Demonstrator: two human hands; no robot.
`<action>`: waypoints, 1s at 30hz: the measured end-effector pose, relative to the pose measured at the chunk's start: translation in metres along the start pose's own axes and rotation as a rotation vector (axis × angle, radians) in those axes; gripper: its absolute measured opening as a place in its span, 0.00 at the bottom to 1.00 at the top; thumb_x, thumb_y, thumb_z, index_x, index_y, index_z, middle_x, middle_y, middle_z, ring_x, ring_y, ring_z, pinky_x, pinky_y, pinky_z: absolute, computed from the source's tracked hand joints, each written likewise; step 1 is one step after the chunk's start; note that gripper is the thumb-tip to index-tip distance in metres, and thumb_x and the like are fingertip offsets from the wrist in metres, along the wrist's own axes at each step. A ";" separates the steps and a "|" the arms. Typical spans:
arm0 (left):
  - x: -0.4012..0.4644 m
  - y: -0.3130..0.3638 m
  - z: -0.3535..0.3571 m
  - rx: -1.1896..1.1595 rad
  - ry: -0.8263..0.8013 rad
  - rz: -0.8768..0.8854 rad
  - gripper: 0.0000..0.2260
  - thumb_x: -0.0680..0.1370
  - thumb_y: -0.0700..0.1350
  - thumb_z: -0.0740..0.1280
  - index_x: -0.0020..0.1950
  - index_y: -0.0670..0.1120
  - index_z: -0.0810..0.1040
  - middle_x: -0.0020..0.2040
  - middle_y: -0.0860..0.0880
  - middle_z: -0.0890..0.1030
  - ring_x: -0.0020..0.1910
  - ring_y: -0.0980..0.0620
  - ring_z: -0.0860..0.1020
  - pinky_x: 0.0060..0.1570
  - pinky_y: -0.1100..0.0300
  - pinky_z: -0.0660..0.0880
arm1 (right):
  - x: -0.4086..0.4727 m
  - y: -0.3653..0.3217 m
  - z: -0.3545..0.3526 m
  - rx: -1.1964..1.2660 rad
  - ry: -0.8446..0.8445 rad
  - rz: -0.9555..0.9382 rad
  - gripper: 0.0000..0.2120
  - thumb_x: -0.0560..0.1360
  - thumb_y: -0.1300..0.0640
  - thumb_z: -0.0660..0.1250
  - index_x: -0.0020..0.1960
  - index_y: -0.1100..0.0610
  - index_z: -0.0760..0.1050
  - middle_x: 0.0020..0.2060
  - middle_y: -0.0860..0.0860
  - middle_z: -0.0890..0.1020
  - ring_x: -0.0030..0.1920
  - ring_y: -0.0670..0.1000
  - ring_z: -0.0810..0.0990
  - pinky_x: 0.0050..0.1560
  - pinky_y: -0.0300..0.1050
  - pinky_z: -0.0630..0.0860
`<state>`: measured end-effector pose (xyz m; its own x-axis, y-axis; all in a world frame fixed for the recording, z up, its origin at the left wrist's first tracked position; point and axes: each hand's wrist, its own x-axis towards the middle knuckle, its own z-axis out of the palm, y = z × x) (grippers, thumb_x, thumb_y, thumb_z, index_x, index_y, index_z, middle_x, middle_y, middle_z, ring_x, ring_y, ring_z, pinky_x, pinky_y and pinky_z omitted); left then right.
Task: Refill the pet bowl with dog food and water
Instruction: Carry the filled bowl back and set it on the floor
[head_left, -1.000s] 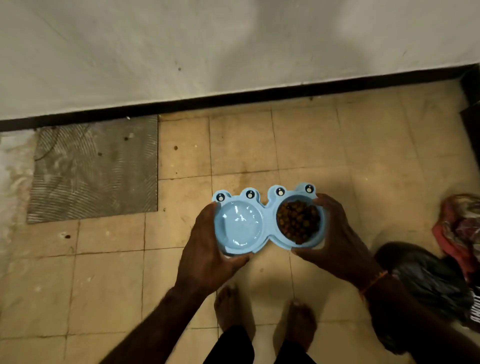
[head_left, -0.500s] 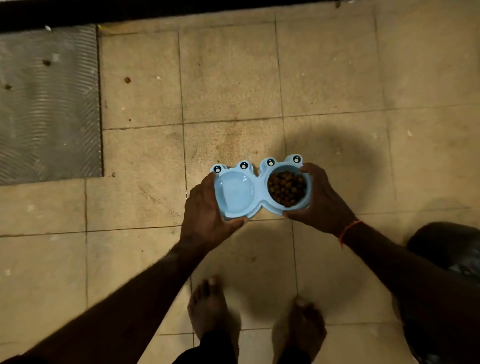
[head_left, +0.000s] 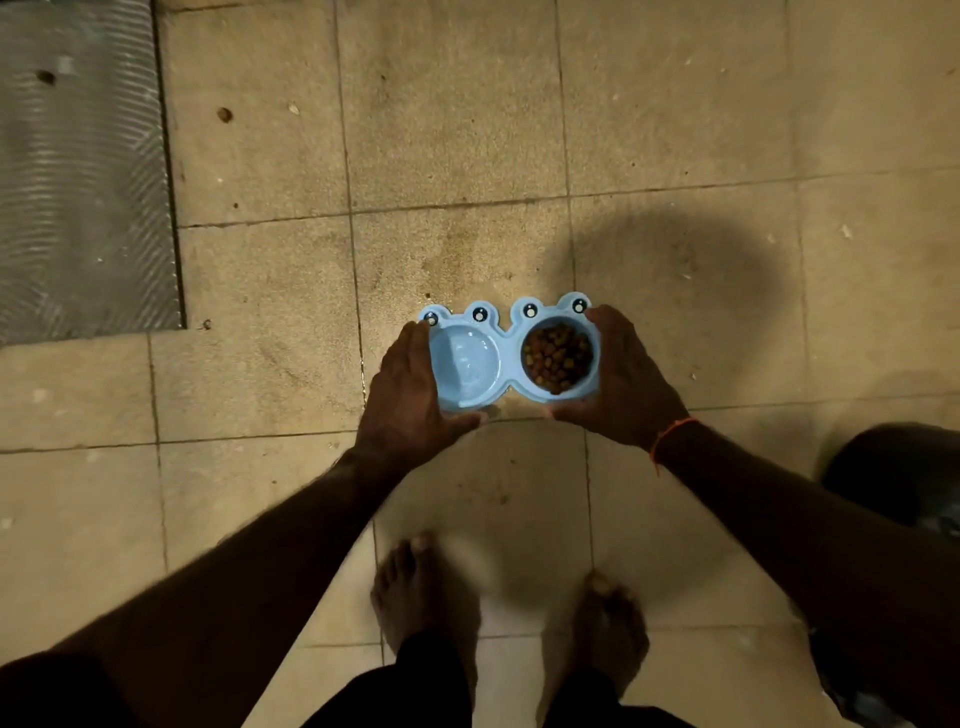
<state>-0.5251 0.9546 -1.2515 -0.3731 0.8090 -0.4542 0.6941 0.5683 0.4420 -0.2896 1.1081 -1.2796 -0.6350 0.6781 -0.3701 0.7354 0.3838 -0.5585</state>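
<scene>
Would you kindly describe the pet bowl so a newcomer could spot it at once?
Over the tan tiled floor, just ahead of the bare feet, the left hand and right hand hold a pale blue double pet bowl. Four cartoon eyes line its far rim; the right well holds brown kibble.

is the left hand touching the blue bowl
Touching. The head view shows the left hand wrapped round the water end of the blue bowl, fingers over its rim and thumb under its near edge.
</scene>
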 end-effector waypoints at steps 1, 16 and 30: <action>-0.006 0.008 -0.010 0.018 -0.005 0.004 0.61 0.64 0.77 0.67 0.82 0.38 0.53 0.82 0.38 0.60 0.80 0.38 0.61 0.77 0.42 0.63 | -0.004 -0.008 -0.007 -0.011 0.008 0.007 0.59 0.61 0.31 0.76 0.79 0.62 0.58 0.76 0.60 0.64 0.78 0.59 0.62 0.77 0.53 0.64; -0.137 0.205 -0.281 0.218 0.043 0.121 0.44 0.77 0.70 0.62 0.82 0.41 0.58 0.83 0.38 0.56 0.81 0.37 0.58 0.74 0.41 0.63 | -0.131 -0.234 -0.269 -0.037 0.203 0.111 0.43 0.68 0.51 0.77 0.77 0.63 0.63 0.75 0.61 0.67 0.76 0.63 0.65 0.74 0.60 0.67; -0.332 0.366 -0.524 0.210 0.203 0.177 0.48 0.76 0.76 0.54 0.82 0.41 0.54 0.82 0.39 0.59 0.81 0.38 0.59 0.75 0.40 0.63 | -0.300 -0.427 -0.512 -0.069 0.414 0.068 0.38 0.70 0.43 0.75 0.74 0.58 0.69 0.77 0.60 0.65 0.77 0.61 0.64 0.68 0.61 0.70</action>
<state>-0.4694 0.9733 -0.5339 -0.3360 0.9176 -0.2122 0.8626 0.3903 0.3219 -0.2919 1.0617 -0.5499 -0.4458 0.8926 -0.0670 0.7955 0.3607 -0.4868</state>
